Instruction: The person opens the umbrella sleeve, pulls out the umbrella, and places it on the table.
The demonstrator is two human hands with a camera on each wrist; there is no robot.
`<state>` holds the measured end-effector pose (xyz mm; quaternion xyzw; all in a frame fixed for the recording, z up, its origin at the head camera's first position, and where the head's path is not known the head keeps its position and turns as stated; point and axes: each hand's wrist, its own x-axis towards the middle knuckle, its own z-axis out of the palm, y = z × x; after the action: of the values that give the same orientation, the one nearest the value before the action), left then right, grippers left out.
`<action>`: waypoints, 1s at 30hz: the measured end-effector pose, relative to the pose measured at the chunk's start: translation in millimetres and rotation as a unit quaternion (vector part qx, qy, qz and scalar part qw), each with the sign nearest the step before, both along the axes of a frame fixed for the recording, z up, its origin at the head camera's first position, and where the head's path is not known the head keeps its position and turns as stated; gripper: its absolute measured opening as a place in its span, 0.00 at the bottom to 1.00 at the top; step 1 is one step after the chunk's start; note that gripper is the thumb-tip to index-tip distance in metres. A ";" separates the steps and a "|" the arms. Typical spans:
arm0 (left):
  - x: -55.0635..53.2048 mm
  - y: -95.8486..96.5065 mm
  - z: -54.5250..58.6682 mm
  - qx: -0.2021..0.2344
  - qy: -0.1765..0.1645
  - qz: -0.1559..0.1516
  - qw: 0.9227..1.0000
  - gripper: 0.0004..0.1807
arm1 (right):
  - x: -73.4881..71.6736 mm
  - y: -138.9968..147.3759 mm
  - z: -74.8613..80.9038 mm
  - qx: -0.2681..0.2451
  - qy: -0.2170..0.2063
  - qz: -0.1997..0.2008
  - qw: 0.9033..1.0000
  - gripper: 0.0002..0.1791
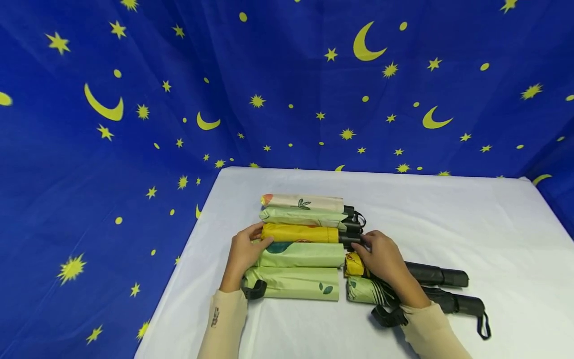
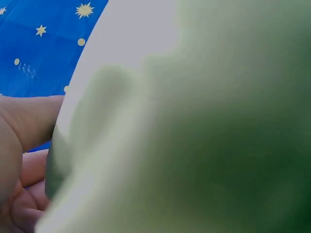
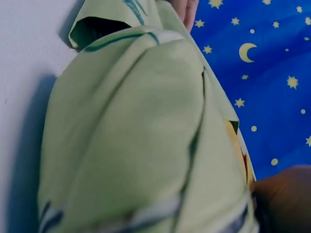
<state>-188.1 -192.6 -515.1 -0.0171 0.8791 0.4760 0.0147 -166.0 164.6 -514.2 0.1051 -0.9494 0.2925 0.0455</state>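
We see the yellow umbrella (image 1: 300, 234) lying in the middle of a column of five folded umbrellas on the white tabletop (image 1: 448, 214), its black handle (image 1: 349, 240) pointing right. Both hands are grasping it: the left hand (image 1: 244, 252) has thumb and fingers around its left end, and the right hand (image 1: 385, 257) pinches the handle's end. Just beyond it we find a pale green umbrella (image 1: 305, 217), then a cream umbrella (image 1: 305, 202) with an orange tip. On the near side lie a green umbrella with a dark leaf patch (image 1: 307, 255) and a green umbrella with two small leaves (image 1: 296, 284). To the right, partly hidden by the right hand and forearm, we see a yellow-and-black umbrella (image 1: 430, 274) and a green-and-black umbrella (image 1: 365, 290). Behind the tabletop hangs a blue curtain (image 1: 291, 75) with yellow moons and stars.
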 end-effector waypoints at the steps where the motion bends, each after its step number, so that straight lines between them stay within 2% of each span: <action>1: -0.3 -0.2 -0.9 0.004 0.003 0.003 1.000 0.31 | 0.5 0.5 -0.3 -0.002 0.006 0.002 1.000 0.22; 7: 0.2 -3.8 -0.2 0.032 0.030 0.015 0.999 0.29 | 3.8 3.0 3.9 -0.028 0.041 0.007 0.999 0.22; 12: 2.3 -8.1 13.5 0.105 0.040 0.019 0.993 0.28 | 9.2 4.0 15.7 -0.062 0.078 -0.009 0.995 0.20; 15: 1.4 -8.7 22.3 0.141 0.050 0.014 0.989 0.27 | 11.7 3.4 17.5 -0.080 0.099 -0.021 0.992 0.19; 19: 0.1 -7.7 29.9 0.145 0.052 0.009 0.988 0.27 | 12.9 -0.3 14.9 -0.094 0.117 -0.034 0.988 0.20; 23: -0.3 -4.2 31.5 0.150 0.051 0.013 0.987 0.26 | 13.2 -2.9 14.8 -0.102 0.128 -0.043 0.986 0.22; 27: -0.6 -1.0 32.1 0.165 0.071 0.010 0.984 0.27 | 13.5 -2.0 23.5 -0.112 0.140 -0.052 0.982 0.24; 28: 1.0 0.8 37.2 0.170 0.070 0.010 0.983 0.27 | 13.4 -1.3 26.5 -0.117 0.143 -0.054 0.981 0.25; 30: 0.7 1.7 38.7 0.185 0.080 0.007 0.979 0.27 | 13.8 0.0 33.8 -0.134 0.146 -0.059 0.978 0.25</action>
<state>-187.4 -190.9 -476.4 0.0178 0.7740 0.6305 -0.0557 -152.2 164.6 -480.4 0.0831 -0.8892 0.3952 0.2150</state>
